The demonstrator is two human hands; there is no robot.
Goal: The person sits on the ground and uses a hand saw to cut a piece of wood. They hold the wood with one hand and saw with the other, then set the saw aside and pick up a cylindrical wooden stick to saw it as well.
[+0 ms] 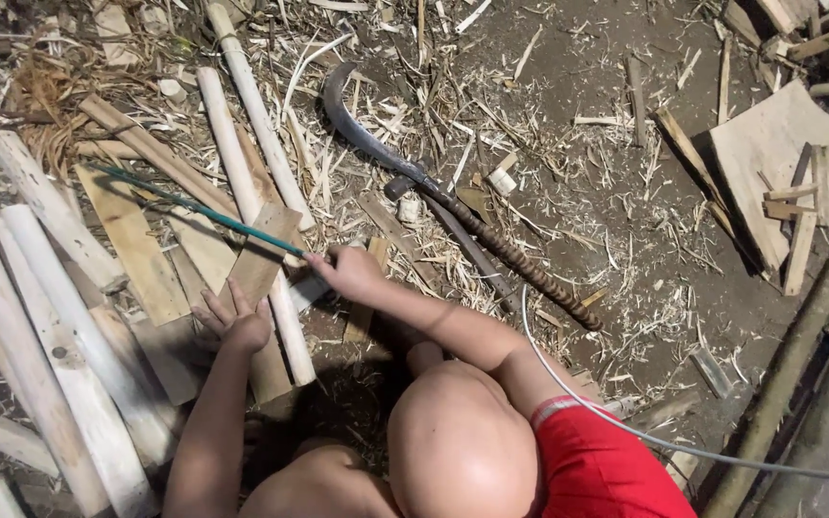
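Bare dirt ground (626,240) strewn with pale wood shavings and offcuts fills the scene. At left lie rounded pale wooden poles (59,336) and flat planks. The left hand (232,321) rests open, fingers spread, on a flat brown wooden board (261,254) near centre-left. The right hand (349,271), arm stretched forward, pinches the near end of a thin teal-green rod (194,206) slanting far-left. Right of it lies a curved dark metal sickle with spiral-wrapped handle (453,206).

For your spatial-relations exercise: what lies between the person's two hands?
In the head view, a flat wooden slat and a pale round stick lie between left hand and right hand.
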